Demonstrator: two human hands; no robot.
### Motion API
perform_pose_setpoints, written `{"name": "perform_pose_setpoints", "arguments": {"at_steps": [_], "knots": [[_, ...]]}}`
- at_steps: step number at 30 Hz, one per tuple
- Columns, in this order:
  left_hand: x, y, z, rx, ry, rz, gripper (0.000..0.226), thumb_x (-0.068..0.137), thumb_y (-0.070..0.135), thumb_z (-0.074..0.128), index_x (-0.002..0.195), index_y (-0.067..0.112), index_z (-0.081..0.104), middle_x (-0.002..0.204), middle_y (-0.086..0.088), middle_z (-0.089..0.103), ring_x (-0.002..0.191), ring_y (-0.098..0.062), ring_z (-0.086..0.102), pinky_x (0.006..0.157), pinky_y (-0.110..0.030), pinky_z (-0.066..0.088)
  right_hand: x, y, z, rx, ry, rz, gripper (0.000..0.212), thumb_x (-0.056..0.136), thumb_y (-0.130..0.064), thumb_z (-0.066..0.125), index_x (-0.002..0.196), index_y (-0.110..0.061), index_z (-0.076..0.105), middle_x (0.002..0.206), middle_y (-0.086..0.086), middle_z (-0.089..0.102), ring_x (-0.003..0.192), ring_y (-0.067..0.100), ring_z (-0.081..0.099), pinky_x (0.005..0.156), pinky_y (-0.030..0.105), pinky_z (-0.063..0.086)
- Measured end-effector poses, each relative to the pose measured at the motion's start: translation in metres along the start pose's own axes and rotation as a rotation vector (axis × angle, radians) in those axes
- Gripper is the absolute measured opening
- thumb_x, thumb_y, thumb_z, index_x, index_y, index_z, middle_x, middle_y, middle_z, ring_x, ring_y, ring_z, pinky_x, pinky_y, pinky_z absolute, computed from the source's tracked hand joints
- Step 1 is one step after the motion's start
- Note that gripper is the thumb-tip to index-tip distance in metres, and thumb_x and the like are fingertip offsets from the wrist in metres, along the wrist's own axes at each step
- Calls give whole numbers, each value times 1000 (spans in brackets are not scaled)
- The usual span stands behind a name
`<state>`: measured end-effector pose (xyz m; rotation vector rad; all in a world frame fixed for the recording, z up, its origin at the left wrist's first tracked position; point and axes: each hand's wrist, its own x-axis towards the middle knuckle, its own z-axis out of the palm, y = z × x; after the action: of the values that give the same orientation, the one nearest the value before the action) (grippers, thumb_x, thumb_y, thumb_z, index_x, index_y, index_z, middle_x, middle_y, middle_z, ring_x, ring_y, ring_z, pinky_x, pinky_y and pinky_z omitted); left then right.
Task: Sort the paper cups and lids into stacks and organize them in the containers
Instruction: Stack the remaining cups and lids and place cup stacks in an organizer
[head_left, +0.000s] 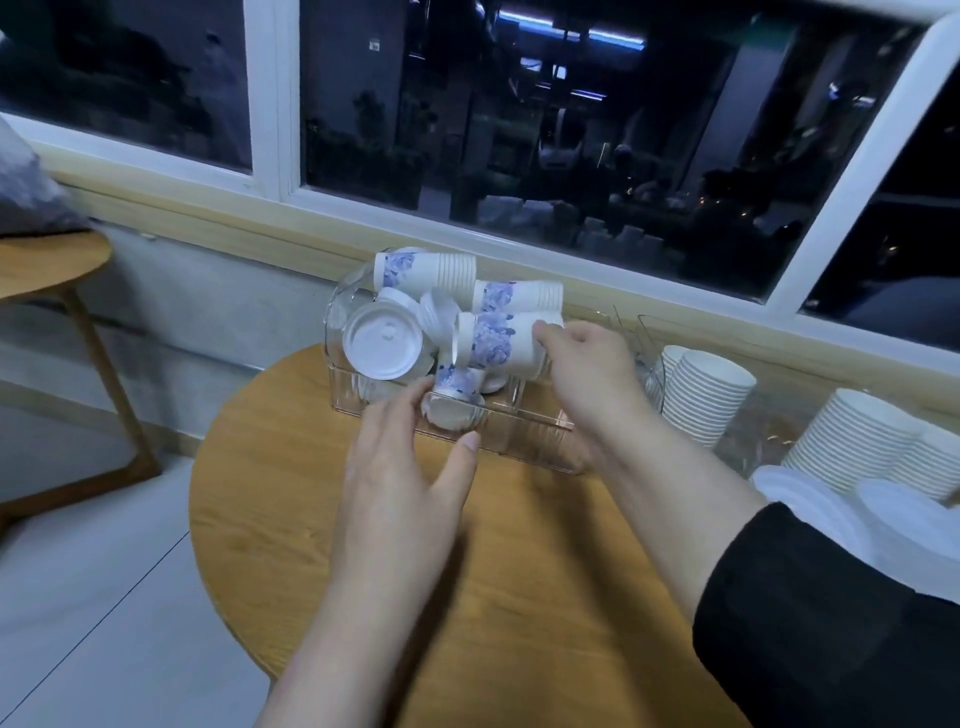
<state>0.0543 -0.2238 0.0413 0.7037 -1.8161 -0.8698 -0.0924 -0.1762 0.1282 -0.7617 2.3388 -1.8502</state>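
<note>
From the head view, my right hand (582, 358) grips a blue-flowered cup stack (498, 340) lying in the clear container (519, 441) on the worktop (363, 545), while my left hand (410, 467), fingers relaxed, touches a smaller cup (454, 395). I judge the sorting about midway: loose lids (382, 340) still clutter the container, though plain stacks (701, 395) stand sorted at right

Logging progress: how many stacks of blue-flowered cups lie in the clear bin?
4: rear stack, middle-right stack, one gripped by the right hand, small front one by the left hand. More may hide.
</note>
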Motion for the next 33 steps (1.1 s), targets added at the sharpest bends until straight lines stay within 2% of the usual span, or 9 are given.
{"name": "perform_pose_setpoints", "arguments": {"at_steps": [6,10,14,17,19,22,25,31,33], "knots": [[-4,-2,10,128,-185,15,92,79,39,80,155,23,31,145,2,49,135,-20,44,111,-40,37,-37,-1,-22,-399,-276,-217,16,90,-25,60,79,-14,66,69,-6,62,64,10,51,60,28,39],[-8,0,17,34,-275,-70,82,77,35,80,148,36,39,133,11,59,122,-14,56,94,-35,47,-57,2,-20,-358,-492,-291,24,92,-30,65,69,-24,61,63,-11,56,59,1,49,60,23,39],[-6,-7,13,-63,-245,-154,67,78,34,80,136,38,45,120,15,62,109,-12,59,83,-30,45,-30,9,-19,-209,-101,-274,17,93,-38,66,102,-23,66,97,-12,68,84,-2,61,73,16,43],[-5,-12,10,-81,-251,-164,66,80,31,80,135,37,44,121,14,61,110,-13,58,87,-32,45,10,21,-14,-320,20,-152,54,92,-39,66,140,-22,48,140,-3,53,126,17,51,96,29,39],[-4,-15,9,-98,-247,-166,67,79,31,80,135,37,44,123,13,61,111,-15,58,90,-35,47,32,27,-8,-396,-6,-64,69,91,-42,67,149,-19,39,148,1,47,133,24,47,105,36,39],[-1,-21,9,-110,-251,-167,72,79,31,80,138,38,41,130,14,59,117,-15,57,98,-41,46,51,35,6,-334,-43,-96,41,83,-43,74,118,-23,64,119,-1,67,111,24,63,95,44,50],[2,-27,7,-111,-243,-166,73,79,31,80,138,40,39,132,16,57,120,-14,56,101,-40,45,53,46,21,-316,-95,-159,19,83,-34,75,90,-19,65,99,1,69,95,24,64,85,39,50],[5,-31,7,-118,-253,-159,73,79,31,80,139,40,39,129,17,58,118,-10,56,99,-35,46,48,42,21,-258,-61,-214,12,89,-28,68,90,-18,62,84,-1,66,78,19,60,73,38,48],[4,-26,7,-123,-263,-141,70,79,28,79,135,42,40,127,20,57,114,-7,56,90,-26,45,47,28,11,-231,-7,-243,12,91,-27,66,100,-20,63,83,-8,61,76,14,56,70,28,44]]}}
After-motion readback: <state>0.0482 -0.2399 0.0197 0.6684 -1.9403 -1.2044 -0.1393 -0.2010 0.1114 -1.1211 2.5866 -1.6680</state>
